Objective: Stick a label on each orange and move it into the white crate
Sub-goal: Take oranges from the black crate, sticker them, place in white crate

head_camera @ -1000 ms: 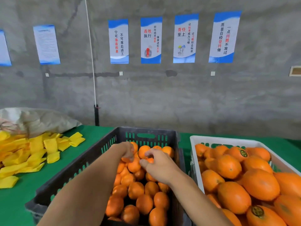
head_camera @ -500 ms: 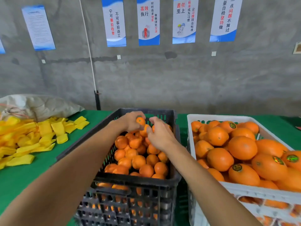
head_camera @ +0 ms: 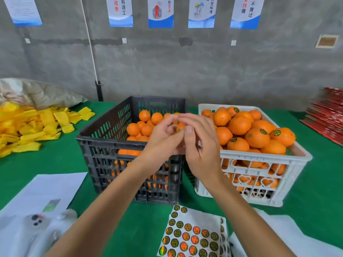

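My left hand (head_camera: 163, 140) grips a small orange (head_camera: 180, 126) above the near right corner of the black crate (head_camera: 104, 145), which holds several unlabelled oranges. My right hand (head_camera: 201, 143) curls over the same orange from the right, fingertips on it; most of the fruit is hidden by my fingers. The white crate (head_camera: 259, 160) stands to the right, heaped with oranges, some bearing round dark labels. A sheet of round stickers (head_camera: 193, 236) lies on the green table in front of me.
A heap of yellow foam sleeves (head_camera: 27, 127) and a grey sack (head_camera: 40, 93) lie at the left. White paper (head_camera: 52, 188) and a phone (head_camera: 37, 219) sit near left. Red packs (head_camera: 328, 117) are stacked at the far right. A concrete wall with posters stands behind.
Both hands lifted one orange out of the black crate and drew it toward me. The view tilted down, bringing the sticker sheet and paper into sight.
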`<state>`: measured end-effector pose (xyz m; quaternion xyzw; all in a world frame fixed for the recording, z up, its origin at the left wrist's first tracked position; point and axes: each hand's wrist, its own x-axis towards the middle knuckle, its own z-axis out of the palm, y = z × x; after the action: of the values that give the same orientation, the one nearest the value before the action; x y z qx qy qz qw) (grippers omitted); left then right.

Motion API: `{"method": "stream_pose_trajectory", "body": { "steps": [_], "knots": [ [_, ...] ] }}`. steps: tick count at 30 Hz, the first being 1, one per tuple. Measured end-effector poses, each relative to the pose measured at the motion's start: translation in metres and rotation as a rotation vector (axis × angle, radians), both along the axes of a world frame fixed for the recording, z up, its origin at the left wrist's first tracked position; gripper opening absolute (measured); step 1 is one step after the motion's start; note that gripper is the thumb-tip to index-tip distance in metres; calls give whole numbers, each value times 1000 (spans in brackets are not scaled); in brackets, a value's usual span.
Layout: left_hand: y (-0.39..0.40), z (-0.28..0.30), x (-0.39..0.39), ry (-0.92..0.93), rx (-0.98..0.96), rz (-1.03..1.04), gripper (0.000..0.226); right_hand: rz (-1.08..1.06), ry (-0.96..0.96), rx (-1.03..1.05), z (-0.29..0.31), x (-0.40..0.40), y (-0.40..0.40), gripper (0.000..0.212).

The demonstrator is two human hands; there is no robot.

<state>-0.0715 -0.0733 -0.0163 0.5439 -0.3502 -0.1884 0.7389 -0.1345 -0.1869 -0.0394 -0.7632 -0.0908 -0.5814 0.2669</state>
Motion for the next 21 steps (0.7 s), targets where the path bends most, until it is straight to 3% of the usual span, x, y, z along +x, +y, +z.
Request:
{"method": "stream_pose_trajectory", "body": {
  "steps": [7, 13, 15, 18, 21],
  "knots": [
    [21, -124, -48, 44, 140, 66, 24, 73, 173, 45, -125, -41, 2, 35],
    [38, -202, -56, 241, 262, 231, 51, 14, 571, 95, -194, -43, -10, 26],
    [40, -222, -60, 304, 270, 309, 53, -52, 747, -6, -208, -44, -21, 22],
    [39, -241, -64, 375, 269, 345, 42, -84, 985, -196, -224, -45, -31, 40],
    [33, -249, -65, 320, 307, 332, 40, -106, 1036, -183, -227, -45, -36, 49]
  ]
}}
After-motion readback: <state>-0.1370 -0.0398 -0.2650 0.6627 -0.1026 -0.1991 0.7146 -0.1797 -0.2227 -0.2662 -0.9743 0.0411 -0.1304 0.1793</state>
